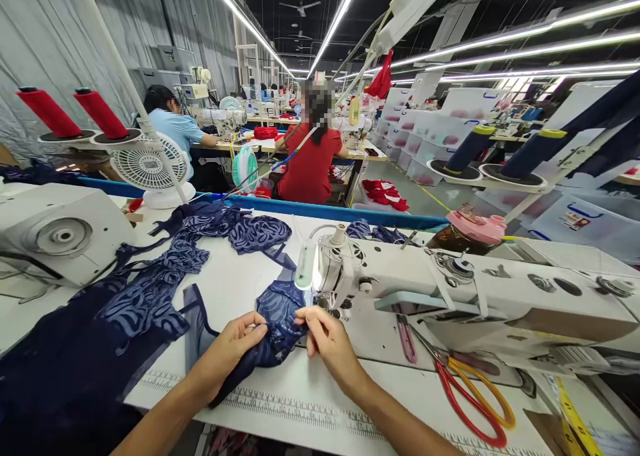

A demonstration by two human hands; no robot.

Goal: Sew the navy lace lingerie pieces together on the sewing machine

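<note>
A navy lace bra cup (pixel 281 309) with a swirl pattern lies by the needle area of a white sewing machine (pixel 370 269). My left hand (pixel 235 343) pinches the edge of this piece between thumb and fingers. On the other side, my right hand (pixel 323 336) grips its right edge, close to the presser foot, which is partly hidden. Sheer dark fabric trails from the piece beneath my left wrist. More navy lace garments (pixel 145 296) are heaped to the left, linked in a long strip.
Scissors with red and orange handles (pixel 473 403) and pink thread snips (pixel 407 339) lie at the right. A yellow tape measure (pixel 573 416) hangs near the corner. A white fan (pixel 153 166) stands behind; two people sit at machines beyond.
</note>
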